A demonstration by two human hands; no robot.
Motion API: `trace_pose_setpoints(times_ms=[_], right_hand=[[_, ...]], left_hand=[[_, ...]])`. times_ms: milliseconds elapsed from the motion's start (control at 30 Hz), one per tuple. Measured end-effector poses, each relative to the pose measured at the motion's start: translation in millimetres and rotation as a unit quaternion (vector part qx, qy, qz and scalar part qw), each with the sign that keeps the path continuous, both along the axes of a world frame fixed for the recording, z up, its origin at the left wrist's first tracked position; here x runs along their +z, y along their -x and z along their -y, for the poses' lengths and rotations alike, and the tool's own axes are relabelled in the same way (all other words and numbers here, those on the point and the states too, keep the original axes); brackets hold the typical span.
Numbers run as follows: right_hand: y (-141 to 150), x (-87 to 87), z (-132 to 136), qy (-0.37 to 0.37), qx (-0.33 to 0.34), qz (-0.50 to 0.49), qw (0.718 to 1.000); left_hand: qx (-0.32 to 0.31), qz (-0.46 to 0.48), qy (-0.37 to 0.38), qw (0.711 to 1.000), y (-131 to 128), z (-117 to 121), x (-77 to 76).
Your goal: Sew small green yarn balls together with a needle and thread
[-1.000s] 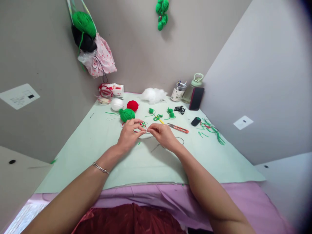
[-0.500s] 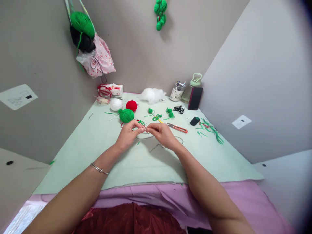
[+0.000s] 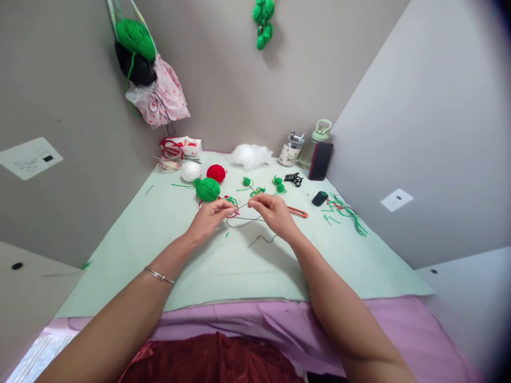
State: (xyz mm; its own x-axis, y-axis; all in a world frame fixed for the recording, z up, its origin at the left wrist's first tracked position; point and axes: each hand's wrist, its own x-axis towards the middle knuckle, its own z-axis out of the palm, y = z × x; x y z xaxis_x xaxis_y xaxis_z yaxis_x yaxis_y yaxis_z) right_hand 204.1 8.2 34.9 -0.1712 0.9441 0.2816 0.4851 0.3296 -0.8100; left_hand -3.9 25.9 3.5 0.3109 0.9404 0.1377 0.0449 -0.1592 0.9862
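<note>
My left hand (image 3: 209, 219) pinches a thin red yarn loop (image 3: 238, 211) between thumb and forefinger. My right hand (image 3: 273, 214) is closed at the fingertips on a thin dark grey cord (image 3: 242, 205), a short stretch of which spans the gap between both hands. More of the cord curves over the mat below my fingers and ends near a thin needle-like tip (image 3: 251, 244). Just beyond my left hand sit a green yarn ball (image 3: 207, 189) and small red and green yarn pieces (image 3: 230, 199). Orange thread snips (image 3: 297, 212) lie partly hidden behind my right hand.
Farther back are a red yarn ball (image 3: 216, 173), a white yarn ball (image 3: 191, 171), white stuffing (image 3: 250, 156), a pen cup (image 3: 291, 151), a bottle (image 3: 309, 149) and a phone (image 3: 320, 161). Green yarn scraps (image 3: 346, 213) lie on the right of the pale mat (image 3: 239, 276).
My hands have drawn apart, the right one moving right and slightly up. The cord between them and the red loop at my left fingertips now show. The snips are more covered.
</note>
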Motion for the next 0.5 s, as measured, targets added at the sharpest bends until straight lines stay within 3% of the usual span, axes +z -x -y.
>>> trace_pose_setpoints(times_ms=[167, 300, 367, 500], right_hand=[[0.3, -5.0, -2.8, -0.004, -0.022, 0.020, 1.000], [10.4, -11.3, 3.1, -0.006, 0.044, 0.079, 0.996], [17.1, -13.7, 7.6, -0.023, 0.087, 0.118, 0.989], [21.1, -14.5, 10.7, -0.079, 0.081, 0.158, 0.981]], left_hand=[[-0.044, 0.107, 0.098, 0.988, -4.3, 4.3, 0.8], [-0.023, 0.190, 0.173, 0.966, -8.6, 8.0, 4.4], [0.016, 0.161, 0.134, 0.978, -9.6, 9.2, 3.4], [0.092, 0.019, -0.084, 0.992, -7.6, 9.6, -3.4]])
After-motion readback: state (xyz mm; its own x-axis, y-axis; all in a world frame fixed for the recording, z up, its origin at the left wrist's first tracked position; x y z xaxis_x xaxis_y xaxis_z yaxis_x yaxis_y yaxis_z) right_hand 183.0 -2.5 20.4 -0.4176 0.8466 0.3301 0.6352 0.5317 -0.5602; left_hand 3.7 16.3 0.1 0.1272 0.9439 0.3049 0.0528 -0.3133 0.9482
